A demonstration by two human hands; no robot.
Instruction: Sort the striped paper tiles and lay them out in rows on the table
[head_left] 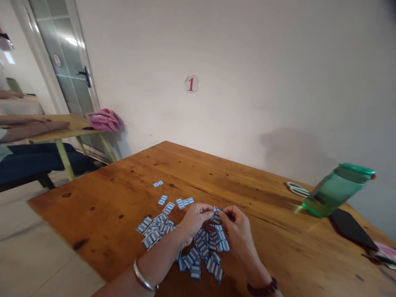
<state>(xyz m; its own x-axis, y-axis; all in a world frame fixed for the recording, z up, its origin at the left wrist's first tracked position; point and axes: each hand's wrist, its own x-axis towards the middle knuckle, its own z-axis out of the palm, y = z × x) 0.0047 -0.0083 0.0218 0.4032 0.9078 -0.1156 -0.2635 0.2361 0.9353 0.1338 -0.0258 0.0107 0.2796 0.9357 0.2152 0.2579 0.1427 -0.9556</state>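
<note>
Between the fingertips of both hands is a small blue-and-white label sheet, held just above the table. My left hand pinches its left side, with a silver bangle on that wrist. My right hand grips its right side, and dark beads circle the wrist. Below and around the hands lies a loose pile of similar blue-and-white label pieces, partly hidden by my left forearm. More pieces are scattered beyond the pile, one farther off by itself.
The wooden table meets a white wall. On the right stand a green water bottle, a white cable, a black phone-like slab and keys. At left, another person's arms rest on a table beside a pink cloth.
</note>
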